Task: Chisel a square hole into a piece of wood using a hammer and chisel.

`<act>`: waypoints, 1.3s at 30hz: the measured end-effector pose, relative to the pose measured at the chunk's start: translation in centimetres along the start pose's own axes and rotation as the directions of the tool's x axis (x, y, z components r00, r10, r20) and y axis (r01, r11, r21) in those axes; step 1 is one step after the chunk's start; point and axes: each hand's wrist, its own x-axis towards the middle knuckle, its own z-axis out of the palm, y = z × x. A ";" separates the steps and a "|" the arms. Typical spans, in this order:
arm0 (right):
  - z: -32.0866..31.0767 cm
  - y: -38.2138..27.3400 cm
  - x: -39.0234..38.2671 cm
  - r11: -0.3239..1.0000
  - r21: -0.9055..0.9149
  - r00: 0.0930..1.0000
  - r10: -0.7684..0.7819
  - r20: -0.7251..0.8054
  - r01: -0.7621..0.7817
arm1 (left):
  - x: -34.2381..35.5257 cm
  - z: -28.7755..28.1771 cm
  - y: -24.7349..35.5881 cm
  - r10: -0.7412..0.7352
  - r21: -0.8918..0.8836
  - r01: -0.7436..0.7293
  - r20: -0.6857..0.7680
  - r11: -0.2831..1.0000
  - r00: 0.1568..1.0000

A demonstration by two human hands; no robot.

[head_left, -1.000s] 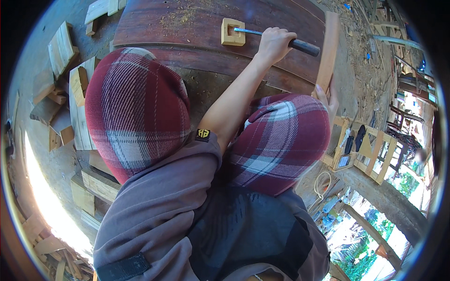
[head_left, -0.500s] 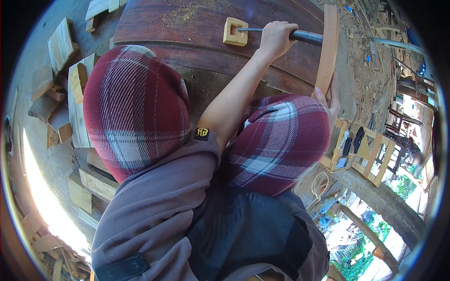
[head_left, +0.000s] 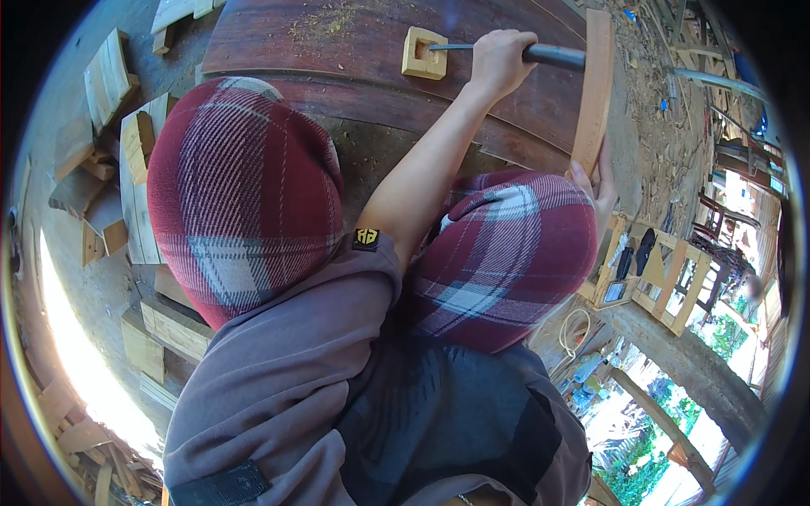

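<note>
A small pale wooden block [head_left: 423, 70] with a square hollow in its top rests on a dark reddish-brown board [head_left: 354, 97]. My left hand [head_left: 502, 63] is wrapped round a chisel [head_left: 553, 56], its thin metal blade reaching left into the hollow. The chisel's dark, thick handle points right. Beside the handle's end stands a long flat wooden bat [head_left: 594, 93]; whether the two touch, I cannot tell. My right hand [head_left: 602, 181] grips the bat's near end, partly hidden behind my right knee.
Wood shavings [head_left: 325, 24] are scattered on the dark board. Cut timber pieces [head_left: 105, 80] lie on the floor at left, with offcuts [head_left: 101, 455] lower down. A wooden frame [head_left: 666, 270] and a coiled cord [head_left: 575, 331] are at right. My plaid-covered knees [head_left: 245, 194] flank my left arm.
The bat and my right hand have shifted slightly to the right. My left hand and the chisel have moved up a little. The wooden block is nearly unmoved.
</note>
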 end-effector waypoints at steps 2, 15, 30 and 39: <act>-0.3 0.5 0.0 0.998 0.033 0.995 -0.048 -0.091 0.051 | 0.8 -0.2 -0.2 -0.043 -0.052 0.037 -0.125 0.998 0.991; 0.5 1.8 1.6 0.992 -0.047 0.992 -0.117 -0.038 0.115 | 0.8 -0.2 -0.3 -0.071 -0.065 0.065 -0.093 0.996 0.993; -0.9 1.1 1.1 0.977 0.024 0.959 -0.206 -0.194 0.214 | 0.3 0.1 -0.8 -0.047 -0.008 0.046 -0.066 0.999 0.997; 0.0 0.9 1.4 0.984 -0.047 0.973 -0.177 -0.149 0.172 | -0.1 0.4 -0.7 -0.029 0.007 0.030 -0.053 1.000 0.998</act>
